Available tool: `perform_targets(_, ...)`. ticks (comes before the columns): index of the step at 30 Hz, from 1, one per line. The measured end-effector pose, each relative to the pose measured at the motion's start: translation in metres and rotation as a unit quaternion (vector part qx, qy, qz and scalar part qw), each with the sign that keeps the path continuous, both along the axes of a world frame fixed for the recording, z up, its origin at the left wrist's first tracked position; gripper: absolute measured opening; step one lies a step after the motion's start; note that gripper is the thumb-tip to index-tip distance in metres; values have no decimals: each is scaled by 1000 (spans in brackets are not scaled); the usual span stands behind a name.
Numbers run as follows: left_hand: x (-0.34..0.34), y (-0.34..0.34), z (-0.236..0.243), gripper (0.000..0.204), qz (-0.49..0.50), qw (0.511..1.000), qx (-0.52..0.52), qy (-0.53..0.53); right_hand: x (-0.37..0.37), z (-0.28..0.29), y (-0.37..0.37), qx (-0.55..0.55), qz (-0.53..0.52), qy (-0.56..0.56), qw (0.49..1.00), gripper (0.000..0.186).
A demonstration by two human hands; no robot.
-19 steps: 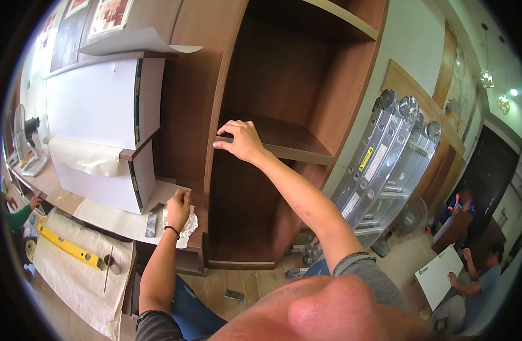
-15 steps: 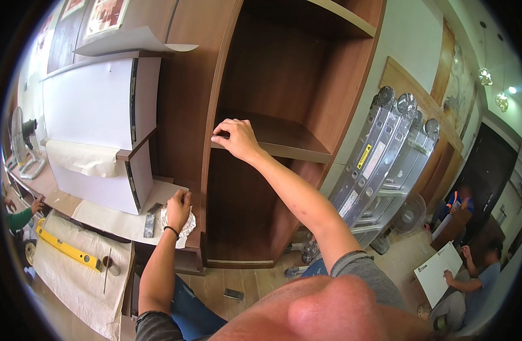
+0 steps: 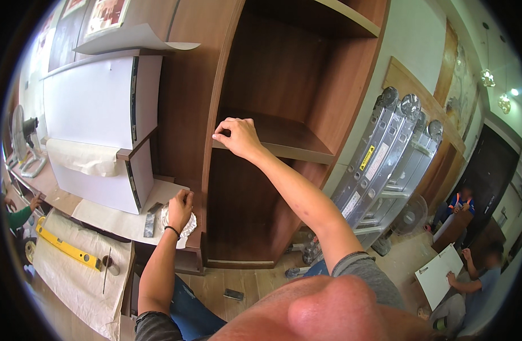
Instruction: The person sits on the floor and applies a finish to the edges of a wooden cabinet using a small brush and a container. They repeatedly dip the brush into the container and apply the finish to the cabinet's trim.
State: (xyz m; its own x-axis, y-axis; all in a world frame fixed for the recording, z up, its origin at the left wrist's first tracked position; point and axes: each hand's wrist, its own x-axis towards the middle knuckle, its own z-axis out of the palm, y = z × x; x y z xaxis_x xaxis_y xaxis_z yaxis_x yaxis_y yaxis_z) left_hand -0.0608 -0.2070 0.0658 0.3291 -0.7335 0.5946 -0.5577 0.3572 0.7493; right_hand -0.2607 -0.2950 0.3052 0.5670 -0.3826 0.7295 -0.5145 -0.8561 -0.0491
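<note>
My right hand (image 3: 239,137) is raised at the front edge of a brown wooden cabinet (image 3: 213,187), beside the left end of its middle shelf (image 3: 283,134). Thumb and fingers are pinched at that edge; whatever is between them is too small to make out. Lower down, my left hand (image 3: 181,209) is closed, fingers curled together, over a crumpled whitish wrapper (image 3: 188,226) on a paper-covered ledge. Its grip is hidden from view. Beside it on the paper lie two dark grey blocks, a nearer one (image 3: 149,225) and a farther one (image 3: 156,208).
White drawer fronts (image 3: 90,105) stand at left. A yellow spirit level (image 3: 67,245) and a small cup (image 3: 113,269) rest on a paper-covered surface. A folded metal ladder (image 3: 380,165) leans at right. Another dark block (image 3: 233,294) lies on the floor. Co-workers sit at right; one handles a white panel (image 3: 439,278).
Both my hands keep nearly the same places and finger shapes. The view has shifted very slightly. At right, the co-worker's hand on the white panel has moved a little.
</note>
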Motion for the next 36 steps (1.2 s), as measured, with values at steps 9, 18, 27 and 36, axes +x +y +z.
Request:
perform_targets(9,2,-1,-1,26,-2,1000,13,-15,-1,2,0,-9,0,17,1000,16)
perform_targets(18,0,-10,-11,26,0,999,19,-35,-1,3,3,18,-16,-3,1000,13)
perform_targets(27,15,-6,-20,26,25,998,58,-23,-70,-62,72,-20,138,-91,986,12)
perform_targets(36,50,2,-44,25,137,970,106,-174,-148,-225,56,270,220,71,935,21)
